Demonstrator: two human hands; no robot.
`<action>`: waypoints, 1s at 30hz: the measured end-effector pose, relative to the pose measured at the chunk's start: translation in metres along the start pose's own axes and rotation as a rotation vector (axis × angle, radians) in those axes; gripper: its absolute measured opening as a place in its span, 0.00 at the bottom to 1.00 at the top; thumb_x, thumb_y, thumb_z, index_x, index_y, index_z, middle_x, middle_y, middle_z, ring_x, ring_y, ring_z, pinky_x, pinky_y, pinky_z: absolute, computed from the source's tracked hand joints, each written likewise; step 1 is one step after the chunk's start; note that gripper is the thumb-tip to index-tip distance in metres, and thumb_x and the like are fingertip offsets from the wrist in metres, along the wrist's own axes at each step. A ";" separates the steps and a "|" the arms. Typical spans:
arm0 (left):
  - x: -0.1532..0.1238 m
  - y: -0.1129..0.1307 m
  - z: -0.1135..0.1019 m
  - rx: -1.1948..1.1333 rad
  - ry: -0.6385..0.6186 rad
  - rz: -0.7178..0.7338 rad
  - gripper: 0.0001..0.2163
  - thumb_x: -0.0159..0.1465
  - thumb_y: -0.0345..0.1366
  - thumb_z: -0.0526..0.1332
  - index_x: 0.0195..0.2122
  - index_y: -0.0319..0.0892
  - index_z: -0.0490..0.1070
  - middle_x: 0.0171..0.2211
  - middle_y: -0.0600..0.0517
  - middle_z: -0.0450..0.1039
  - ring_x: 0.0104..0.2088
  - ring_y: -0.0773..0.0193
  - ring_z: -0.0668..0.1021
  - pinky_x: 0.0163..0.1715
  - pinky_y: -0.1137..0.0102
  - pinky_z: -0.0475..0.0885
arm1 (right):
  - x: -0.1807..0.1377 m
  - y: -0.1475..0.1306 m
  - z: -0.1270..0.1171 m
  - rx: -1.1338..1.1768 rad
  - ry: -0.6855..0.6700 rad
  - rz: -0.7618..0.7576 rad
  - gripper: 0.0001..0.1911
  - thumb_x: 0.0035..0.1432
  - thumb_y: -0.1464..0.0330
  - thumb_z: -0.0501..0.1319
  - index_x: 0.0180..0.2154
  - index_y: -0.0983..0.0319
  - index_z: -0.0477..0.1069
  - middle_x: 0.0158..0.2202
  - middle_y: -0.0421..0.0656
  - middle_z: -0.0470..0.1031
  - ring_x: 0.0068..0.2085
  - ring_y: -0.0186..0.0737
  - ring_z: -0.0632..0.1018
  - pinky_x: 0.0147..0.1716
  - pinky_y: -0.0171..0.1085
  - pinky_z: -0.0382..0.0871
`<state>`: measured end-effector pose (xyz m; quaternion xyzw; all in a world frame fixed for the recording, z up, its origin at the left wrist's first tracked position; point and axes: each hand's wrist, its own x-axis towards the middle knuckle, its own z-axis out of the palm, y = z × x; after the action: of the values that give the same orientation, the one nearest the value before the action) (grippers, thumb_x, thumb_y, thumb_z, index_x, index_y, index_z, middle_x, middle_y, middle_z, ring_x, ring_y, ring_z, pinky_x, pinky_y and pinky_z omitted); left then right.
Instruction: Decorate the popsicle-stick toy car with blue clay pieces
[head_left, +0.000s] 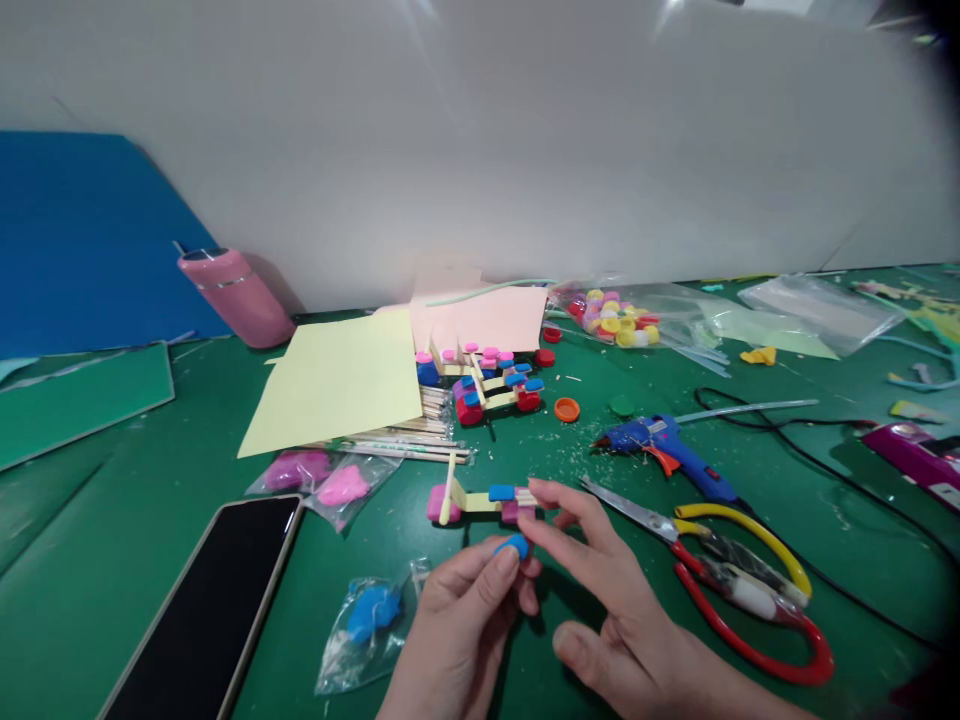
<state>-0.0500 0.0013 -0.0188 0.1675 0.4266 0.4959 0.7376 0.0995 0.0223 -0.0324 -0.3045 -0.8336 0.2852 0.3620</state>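
From the head view, our left hand [457, 630] comes up from the lower edge of the green table [112, 520] with thumb and forefinger closed on a small blue cap [512, 546], held just above the mat and just in front of the stick model [480, 497]. This model is a little frame of pale craft sticks with pink caps at its corners and a blue piece on top. Our right hand [630, 630] lies beside the left with its fingers loose and spread, clamped on nothing. The forefinger stretches to the model's right end, though we cannot tell whether it touches. To the right of that hand lie the red-and-yellow scissors [720, 570], and beyond them the blue glue gun [664, 450] with its black cord. To the left, a dark phone [210, 600] lies face up, with a small bag of blue pieces [367, 620] between it and our left wrist. Farther back — well apart from both hands — stand the finished models [487, 380] (several, packed close together), next to a yellow sheet [337, 385] lying over a pile of sticks, and a bag of coloured caps [615, 318].
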 end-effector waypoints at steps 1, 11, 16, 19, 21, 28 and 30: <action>0.000 0.000 0.000 0.001 -0.003 0.001 0.06 0.52 0.34 0.62 0.23 0.36 0.74 0.20 0.53 0.68 0.24 0.70 0.66 0.29 0.74 0.62 | 0.000 0.000 0.000 0.001 0.000 -0.007 0.29 0.57 0.56 0.48 0.57 0.60 0.52 0.59 0.46 0.47 0.58 0.50 0.55 0.53 0.45 0.53; 0.001 0.000 0.004 -0.040 0.005 -0.008 0.07 0.51 0.35 0.63 0.23 0.36 0.74 0.21 0.51 0.70 0.24 0.69 0.67 0.28 0.73 0.63 | 0.000 -0.001 0.005 -0.031 -0.052 0.019 0.37 0.56 0.51 0.46 0.60 0.63 0.41 0.61 0.47 0.41 0.60 0.50 0.50 0.56 0.44 0.48; 0.001 -0.001 0.003 -0.115 0.016 0.012 0.06 0.52 0.33 0.62 0.22 0.36 0.74 0.21 0.52 0.70 0.24 0.70 0.67 0.31 0.73 0.65 | -0.002 0.003 0.009 -0.102 -0.107 -0.068 0.42 0.54 0.50 0.47 0.61 0.65 0.34 0.62 0.47 0.34 0.61 0.52 0.46 0.57 0.46 0.46; 0.000 -0.002 0.003 -0.115 0.011 0.004 0.06 0.53 0.33 0.61 0.24 0.36 0.74 0.23 0.51 0.71 0.25 0.70 0.67 0.31 0.73 0.65 | -0.003 0.002 0.009 -0.127 -0.103 -0.038 0.42 0.55 0.50 0.46 0.61 0.65 0.32 0.62 0.48 0.31 0.61 0.53 0.45 0.56 0.47 0.46; 0.000 -0.003 0.003 -0.113 0.004 0.005 0.06 0.54 0.33 0.61 0.24 0.36 0.74 0.22 0.51 0.70 0.25 0.70 0.67 0.31 0.73 0.64 | -0.002 0.001 0.008 -0.134 -0.104 -0.043 0.41 0.55 0.50 0.46 0.61 0.64 0.34 0.62 0.48 0.30 0.61 0.54 0.45 0.56 0.47 0.46; -0.001 -0.002 0.001 -0.073 -0.005 0.001 0.06 0.54 0.33 0.61 0.23 0.38 0.74 0.22 0.52 0.70 0.25 0.70 0.67 0.30 0.73 0.64 | -0.002 -0.001 0.007 -0.110 -0.035 -0.056 0.36 0.56 0.52 0.47 0.60 0.61 0.40 0.61 0.47 0.37 0.60 0.53 0.49 0.56 0.48 0.47; -0.001 -0.002 0.001 -0.063 0.004 -0.007 0.06 0.53 0.34 0.62 0.24 0.38 0.75 0.21 0.52 0.70 0.24 0.70 0.67 0.29 0.74 0.64 | -0.002 0.000 0.007 -0.080 -0.006 -0.042 0.35 0.56 0.55 0.49 0.60 0.61 0.42 0.60 0.48 0.41 0.59 0.52 0.51 0.56 0.47 0.48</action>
<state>-0.0482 -0.0003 -0.0196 0.1414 0.4129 0.5068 0.7435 0.0953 0.0188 -0.0370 -0.3003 -0.8517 0.2450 0.3528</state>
